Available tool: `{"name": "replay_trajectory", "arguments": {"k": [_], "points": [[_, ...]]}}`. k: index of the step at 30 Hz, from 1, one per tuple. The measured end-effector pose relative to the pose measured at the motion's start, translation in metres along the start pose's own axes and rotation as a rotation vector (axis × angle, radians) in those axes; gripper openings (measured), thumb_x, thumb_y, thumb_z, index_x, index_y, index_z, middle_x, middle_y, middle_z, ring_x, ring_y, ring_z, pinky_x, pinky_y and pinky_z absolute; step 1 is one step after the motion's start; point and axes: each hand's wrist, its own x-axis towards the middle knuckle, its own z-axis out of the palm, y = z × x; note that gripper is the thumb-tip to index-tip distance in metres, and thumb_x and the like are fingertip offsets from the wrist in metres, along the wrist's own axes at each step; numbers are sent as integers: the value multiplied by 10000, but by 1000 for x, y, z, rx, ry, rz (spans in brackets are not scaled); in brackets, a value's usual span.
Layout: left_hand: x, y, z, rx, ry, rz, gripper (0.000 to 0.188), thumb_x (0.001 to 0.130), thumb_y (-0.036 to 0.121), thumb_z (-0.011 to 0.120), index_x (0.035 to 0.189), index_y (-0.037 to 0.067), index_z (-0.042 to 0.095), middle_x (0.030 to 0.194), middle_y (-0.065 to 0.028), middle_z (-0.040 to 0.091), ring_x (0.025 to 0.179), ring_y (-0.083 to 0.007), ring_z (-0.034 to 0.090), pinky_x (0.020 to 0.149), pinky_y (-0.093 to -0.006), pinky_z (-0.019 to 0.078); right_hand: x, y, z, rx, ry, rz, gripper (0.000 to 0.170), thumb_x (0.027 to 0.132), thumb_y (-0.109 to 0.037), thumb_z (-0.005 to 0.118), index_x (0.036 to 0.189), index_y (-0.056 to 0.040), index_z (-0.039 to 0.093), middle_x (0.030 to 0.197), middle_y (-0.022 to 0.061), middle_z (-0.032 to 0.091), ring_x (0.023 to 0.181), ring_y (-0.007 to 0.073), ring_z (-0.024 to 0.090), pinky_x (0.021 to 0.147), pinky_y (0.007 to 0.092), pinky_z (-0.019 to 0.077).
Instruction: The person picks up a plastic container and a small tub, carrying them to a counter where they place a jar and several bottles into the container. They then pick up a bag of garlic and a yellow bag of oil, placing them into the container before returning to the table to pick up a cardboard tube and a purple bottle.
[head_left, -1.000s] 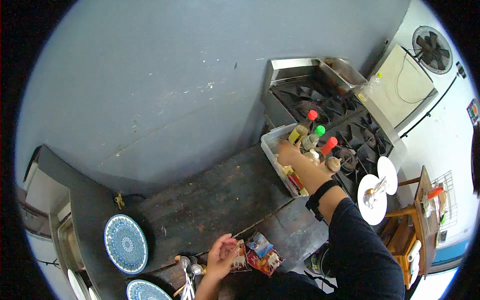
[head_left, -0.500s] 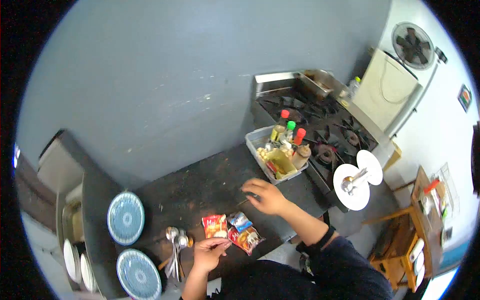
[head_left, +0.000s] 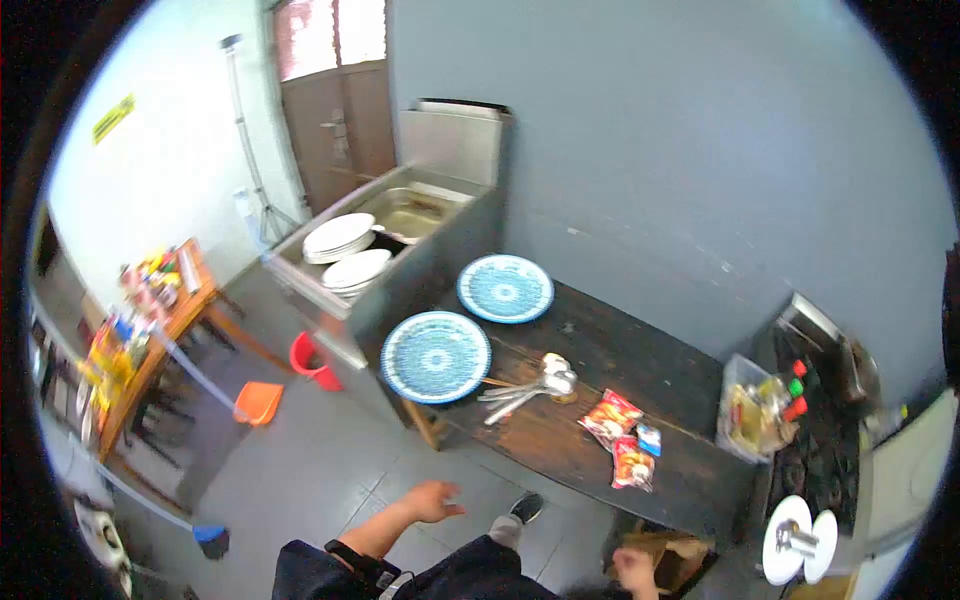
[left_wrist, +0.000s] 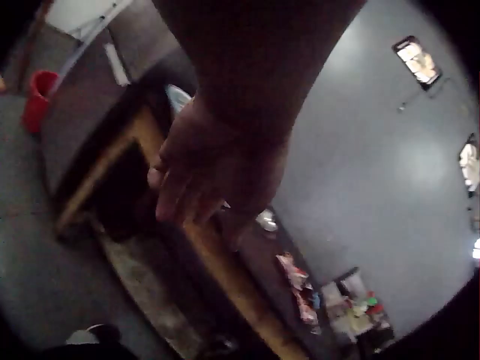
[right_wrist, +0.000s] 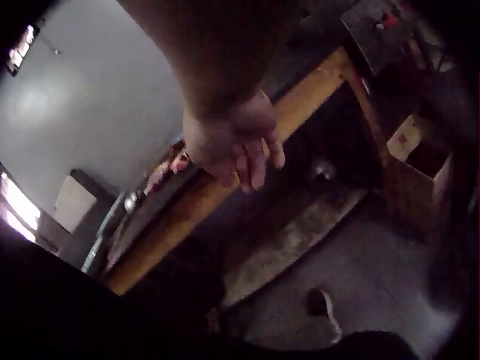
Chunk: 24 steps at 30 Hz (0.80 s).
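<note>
Left hand (head_left: 432, 502) hangs empty, fingers loose, in front of the dark wooden table (head_left: 690, 490); right hand (head_left: 635, 570) also empty, fingers loosely bent. Two shiny red packets (head_left: 632, 463) sit near the table's front edge, silvery metal cutlery (head_left: 555, 382) nearby, probably grouped for easy reach.

A glossy red food packet (head_left: 608, 415) lies flat on the dark table (head_left: 695, 475). By the head view's clock, I see a second red food packet (head_left: 632, 466) at its five, a small blue packet (head_left: 649, 440) at four, and heaped metal spoons (head_left: 556, 381) at ten, handles toward eight.
</note>
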Motion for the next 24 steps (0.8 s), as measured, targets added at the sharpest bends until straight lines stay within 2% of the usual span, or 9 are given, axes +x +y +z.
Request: {"name": "replay_trajectory", "arguments": {"k": [1, 2, 3, 7, 13, 18, 21, 22, 24], "points": [[-17, -27, 0, -15, -69, -165, 577, 682, 488, 583, 1099, 100, 490, 944, -135, 579, 892, -277, 542, 766, -366, 424, -6, 41, 24, 52, -68, 25, 137, 713, -173, 584, 710, -39, 607, 653, 96, 589, 583, 175, 563, 570, 291, 455], [-35, -53, 0, -18, -62, -284, 592, 674, 498, 584, 1094, 91, 494, 957, -133, 575, 895, -278, 541, 769, -362, 423, -17, -33, -4, -148, -300, 63, 245, 841, -131, 392, 948, -7, 574, 870, 114, 585, 777, 231, 552, 711, 313, 438], [-53, -77, 1, -22, -58, -401, 607, 666, 508, 586, 1089, 81, 497, 971, -131, 572, 897, -280, 541, 773, -359, 423, -7, 99, 63, 320, -435, 395, 234, 824, -140, 418, 959, -23, 569, 839, 113, 583, 732, 221, 536, 690, 326, 443], [-137, -169, 26, -66, 83, -760, 636, 656, 511, 592, 1086, 52, 500, 1005, -140, 560, 953, -285, 520, 812, -338, 412, 1, 107, 102, 306, -558, 657, 232, 782, -133, 497, 988, -38, 544, 858, 111, 566, 713, 202, 522, 648, 337, 445], [-292, -292, 145, -372, 296, -1233, 616, 641, 526, 602, 1013, 38, 553, 1023, -156, 553, 930, -298, 528, 808, -353, 411, 93, 48, 160, -91, -808, 449, 165, 756, -136, 528, 884, -36, 557, 780, 101, 570, 661, 192, 532, 606, 327, 446], [-415, -303, 221, -425, 163, -1355, 578, 715, 503, 526, 904, -41, 580, 949, -220, 558, 934, -315, 526, 799, -334, 413, 174, -43, 241, -422, -955, 196, 122, 735, -139, 554, 797, -35, 568, 715, 93, 573, 618, 185, 540, 571, 318, 448], [-468, -319, 295, -800, 352, -1517, 555, 706, 463, 568, 970, -25, 563, 1028, -207, 534, 991, -306, 503, 835, -321, 400, 221, -83, 310, -628, -1054, -5, 109, 723, -141, 570, 745, -35, 575, 676, 88, 575, 591, 180, 545, 550, 313, 448], [-480, -314, 318, -968, 633, -1624, 597, 716, 470, 551, 1051, -22, 513, 1105, -207, 487, 1045, -310, 461, 882, -325, 367, 236, -93, 337, -677, -1079, -84, 108, 719, -142, 575, 727, -34, 577, 663, 86, 575, 583, 178, 547, 543, 311, 449], [-499, -320, 336, -956, 509, -1659, 589, 717, 472, 544, 1049, -14, 517, 1086, -202, 500, 1031, -298, 473, 876, -328, 370, 248, -133, 383, -611, -1084, -114, 94, 720, -123, 569, 728, -29, 569, 649, 79, 570, 575, 177, 542, 525, 311, 446]]}}
